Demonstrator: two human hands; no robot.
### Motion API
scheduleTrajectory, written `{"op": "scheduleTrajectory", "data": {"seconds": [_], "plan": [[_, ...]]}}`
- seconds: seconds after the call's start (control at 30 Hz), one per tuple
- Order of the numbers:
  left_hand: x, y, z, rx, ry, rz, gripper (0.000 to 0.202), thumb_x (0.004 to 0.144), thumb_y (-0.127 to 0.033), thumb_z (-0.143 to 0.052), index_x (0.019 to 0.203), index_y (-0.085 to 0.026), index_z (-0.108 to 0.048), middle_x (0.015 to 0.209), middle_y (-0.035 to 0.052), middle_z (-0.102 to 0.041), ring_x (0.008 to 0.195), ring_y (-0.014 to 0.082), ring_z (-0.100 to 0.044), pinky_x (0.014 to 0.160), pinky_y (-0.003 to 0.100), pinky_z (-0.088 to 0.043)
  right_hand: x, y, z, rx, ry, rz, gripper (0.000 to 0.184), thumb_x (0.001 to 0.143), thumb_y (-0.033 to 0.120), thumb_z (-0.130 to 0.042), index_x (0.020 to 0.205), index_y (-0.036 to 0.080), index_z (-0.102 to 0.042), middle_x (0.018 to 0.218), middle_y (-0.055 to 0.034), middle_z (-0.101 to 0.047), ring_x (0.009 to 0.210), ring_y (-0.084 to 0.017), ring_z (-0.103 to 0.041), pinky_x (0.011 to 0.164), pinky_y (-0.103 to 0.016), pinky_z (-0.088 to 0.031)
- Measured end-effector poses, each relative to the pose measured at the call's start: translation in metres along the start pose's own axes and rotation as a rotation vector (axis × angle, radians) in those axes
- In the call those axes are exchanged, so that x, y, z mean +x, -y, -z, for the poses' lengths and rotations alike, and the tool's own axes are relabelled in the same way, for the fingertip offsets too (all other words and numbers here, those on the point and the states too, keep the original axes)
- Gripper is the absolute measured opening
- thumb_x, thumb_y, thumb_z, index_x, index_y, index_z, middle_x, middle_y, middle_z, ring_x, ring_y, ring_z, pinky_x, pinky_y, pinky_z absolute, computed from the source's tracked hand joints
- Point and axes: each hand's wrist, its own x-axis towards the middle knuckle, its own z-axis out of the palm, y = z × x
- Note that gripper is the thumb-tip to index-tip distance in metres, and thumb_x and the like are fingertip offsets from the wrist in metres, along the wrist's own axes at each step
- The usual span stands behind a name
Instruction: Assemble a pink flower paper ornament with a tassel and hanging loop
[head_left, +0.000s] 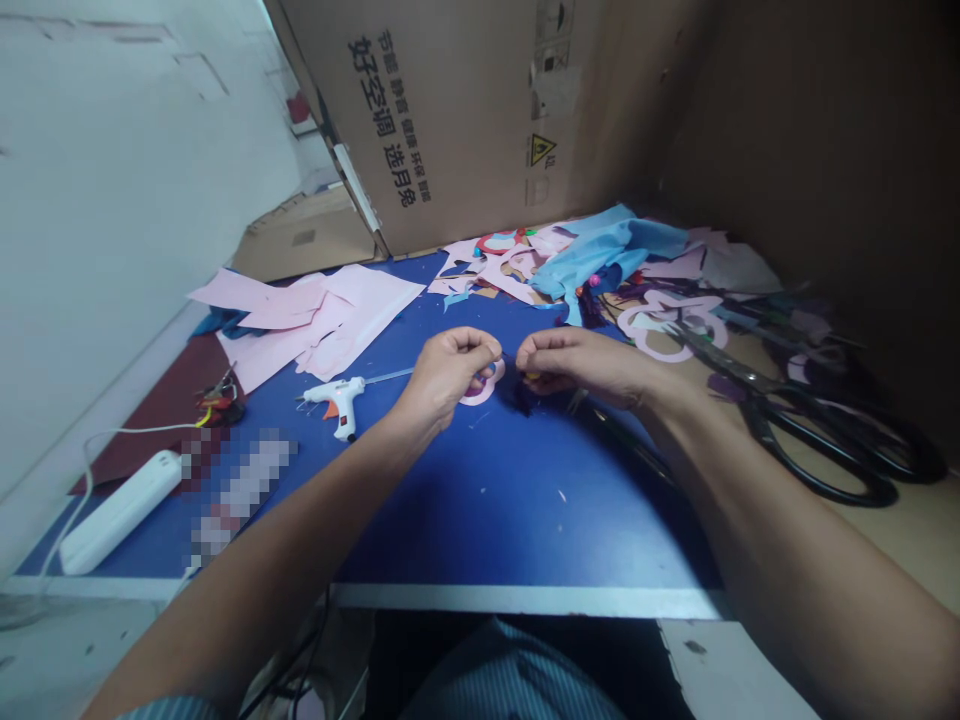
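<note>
Over the blue tabletop (450, 510), my left hand (454, 375) is closed in a pinch, thumb against the index finger. Just right of it, my right hand (577, 365) also pinches, a small yellow bit showing under its fingers. A dark, thread-like tuft (519, 396) hangs below the right fingertips, and a thin dark strand seems to run between the two hands. What the left fingertips grip is too small to tell. Partly hidden behind my left hand lies a pink flower-shaped paper cutout (480, 395).
A white glue gun (343, 408) lies left of my hands. Large black-handled scissors (761, 385) rest at right beside a pink flower outline (660, 345). Pink sheets (322, 315), blue cloth (607, 250) and scraps cover the back. A power strip (120, 512) is front left; cardboard (480, 120) walls the rear.
</note>
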Motion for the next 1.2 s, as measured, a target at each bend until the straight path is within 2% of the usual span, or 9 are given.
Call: {"op": "scheduleTrajectory", "data": {"seconds": [0.2,0.43,0.5,0.6,0.7,0.77,0.97,1.07,1.2], "plan": [[-0.002,0.002,-0.001,0.002,-0.008,0.018,0.012,0.087,-0.013,-0.074,0.077,-0.018,-0.07,0.065,-0.0006,-0.066,0.051,0.007,-0.053,0.052,0.02,-0.042,-0.002,0.003,-0.003,-0.022,0.011,-0.01,0.011,0.078,0.023,-0.085,0.078,0.021,-0.073,0.074,-0.0016,-0.07,0.069,-0.015,-0.065,0.069,-0.024,-0.059],[0.003,0.01,0.007,0.056,-0.019,-0.009,0.008,0.087,-0.014,-0.072,0.081,-0.019,-0.069,0.074,0.0011,-0.07,0.057,0.0088,-0.056,0.055,0.023,-0.044,0.001,0.001,0.002,-0.201,-0.041,-0.021,0.016,0.078,0.029,-0.087,0.076,0.021,-0.073,0.069,0.0,-0.068,0.063,-0.013,-0.061,0.059,-0.022,-0.049],[0.006,0.016,0.013,0.179,-0.031,-0.073,0.008,0.084,-0.014,-0.072,0.082,-0.02,-0.068,0.07,-0.0008,-0.067,0.057,0.0103,-0.056,0.056,0.024,-0.043,0.004,-0.002,0.005,-0.27,-0.072,-0.028,0.014,0.078,0.027,-0.085,0.075,0.021,-0.074,0.068,0.0,-0.068,0.063,-0.013,-0.061,0.057,-0.022,-0.047],[0.006,0.025,0.02,0.538,0.042,-0.206,0.009,0.081,-0.014,-0.073,0.079,-0.02,-0.067,0.068,-0.0024,-0.064,0.062,0.0134,-0.056,0.061,0.026,-0.042,0.007,-0.006,0.008,-0.312,-0.087,-0.022,0.011,0.076,0.026,-0.083,0.072,0.021,-0.074,0.065,0.0005,-0.067,0.063,-0.013,-0.06,0.055,-0.022,-0.044],[0.002,0.032,0.022,0.873,0.081,-0.338,0.012,0.083,-0.014,-0.074,0.078,-0.021,-0.066,0.081,0.0003,-0.069,0.075,0.0174,-0.062,0.071,0.03,-0.046,0.009,-0.009,0.009,-0.33,-0.076,-0.021,0.01,0.075,0.026,-0.081,0.07,0.022,-0.073,0.064,0.0007,-0.066,0.061,-0.013,-0.058,0.054,-0.023,-0.042],[-0.001,0.033,0.019,1.012,0.068,-0.377,0.014,0.085,-0.016,-0.077,0.081,-0.022,-0.065,0.091,0.0031,-0.072,0.085,0.0205,-0.065,0.078,0.033,-0.049,0.01,-0.01,0.01,-0.358,-0.064,-0.034,0.008,0.074,0.026,-0.08,0.071,0.022,-0.074,0.064,0.0004,-0.066,0.06,-0.013,-0.057,0.053,-0.023,-0.042],[-0.005,0.03,0.01,1.196,0.035,-0.328,0.01,0.092,-0.026,-0.076,0.088,-0.022,-0.068,0.107,0.0096,-0.074,0.1,0.0268,-0.07,0.084,0.036,-0.052,0.011,-0.013,0.011,-0.396,-0.036,-0.02,0.013,0.073,0.029,-0.083,0.069,0.022,-0.073,0.063,0.0004,-0.065,0.059,-0.014,-0.055,0.053,-0.025,-0.04],[-0.003,0.03,0.008,1.239,0.03,-0.327,0.006,0.095,-0.024,-0.072,0.09,-0.021,-0.07,0.109,0.0102,-0.075,0.101,0.0269,-0.071,0.085,0.036,-0.053,0.01,-0.012,0.01,-0.42,-0.034,-0.018,0.012,0.074,0.029,-0.08,0.072,0.021,-0.072,0.064,0.001,-0.065,0.06,-0.014,-0.054,0.054,-0.025,-0.04],[0.001,0.034,0.011,1.225,0.034,-0.345,0.01,0.096,-0.022,-0.067,0.087,-0.021,-0.072,0.105,0.0088,-0.076,0.099,0.0254,-0.071,0.087,0.035,-0.053,0.007,-0.008,0.008,-0.447,-0.035,-0.017,0.01,0.075,0.029,-0.075,0.073,0.02,-0.071,0.065,0.0021,-0.063,0.06,-0.013,-0.052,0.056,-0.025,-0.039]]}}
